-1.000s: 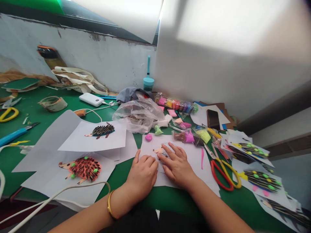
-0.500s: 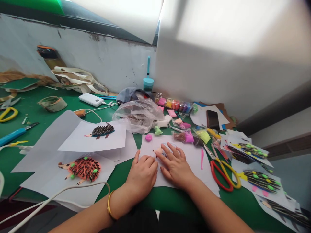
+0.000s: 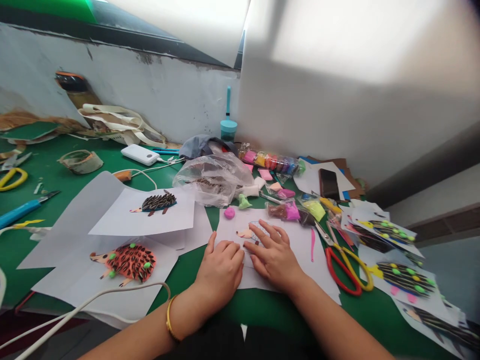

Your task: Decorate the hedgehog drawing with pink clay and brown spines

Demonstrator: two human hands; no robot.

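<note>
The right hand (image 3: 275, 257) lies spread wide, partly over a hedgehog picture (image 3: 245, 233) on white paper (image 3: 300, 250) atop a green desk (image 3: 240, 305); the left hand (image 3: 221, 265) curls at the paper's left side, its grip hidden from view. Scissors (image 3: 333, 243) lie at right.

No readable text, no legible labels, brands, numbers or signs

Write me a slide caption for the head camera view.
Left hand and right hand on a white sheet, the right partly covering a hedgehog picture, scissors nearby.
</note>
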